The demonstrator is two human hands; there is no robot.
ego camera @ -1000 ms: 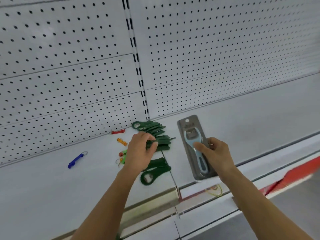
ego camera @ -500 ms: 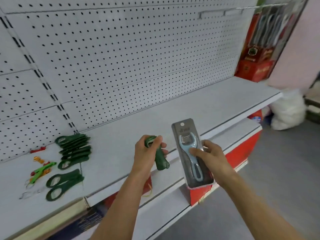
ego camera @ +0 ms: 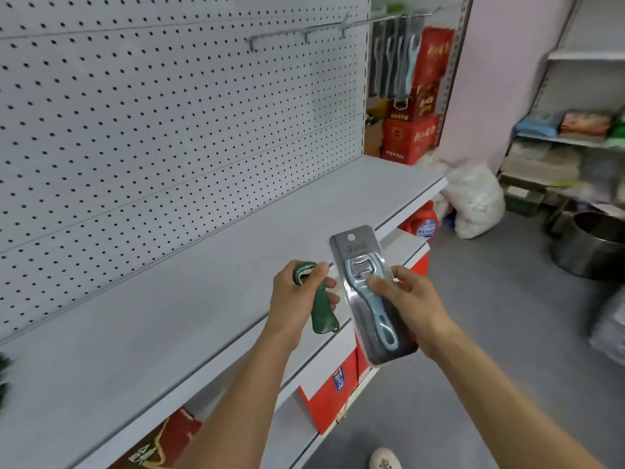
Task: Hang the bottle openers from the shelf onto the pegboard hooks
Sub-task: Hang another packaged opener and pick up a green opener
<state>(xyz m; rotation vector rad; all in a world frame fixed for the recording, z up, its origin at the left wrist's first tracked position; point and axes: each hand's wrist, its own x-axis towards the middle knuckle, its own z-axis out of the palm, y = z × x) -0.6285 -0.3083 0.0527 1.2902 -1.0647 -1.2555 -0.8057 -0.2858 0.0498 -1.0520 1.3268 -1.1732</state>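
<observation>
My left hand point(ego camera: 297, 296) grips a dark green bottle opener point(ego camera: 321, 311) over the front edge of the grey shelf point(ego camera: 189, 299). My right hand point(ego camera: 409, 306) holds a packaged light-blue bottle opener point(ego camera: 370, 299) on a dark card with a hang hole at its top. The white pegboard point(ego camera: 169, 113) rises behind the shelf. Metal pegboard hooks point(ego camera: 304, 33) stick out near its upper right. More packaged openers point(ego camera: 392, 59) hang beyond the board's right end. A blurred bit of the green opener pile point(ego camera: 3, 370) shows at the far left edge.
Red boxes point(ego camera: 411, 130) are stacked past the shelf's right end, with a white bag point(ego camera: 473, 201) on the grey floor. Red cartons point(ego camera: 333, 390) sit under the shelf. A side rack point(ego camera: 568, 137) with goods and a metal pot point(ego camera: 592, 245) stand at right.
The view has swung right. My left hand took a green opener off the pile, and both hands have carried their openers rightward along the shelf; the pile has slid to the left edge.
</observation>
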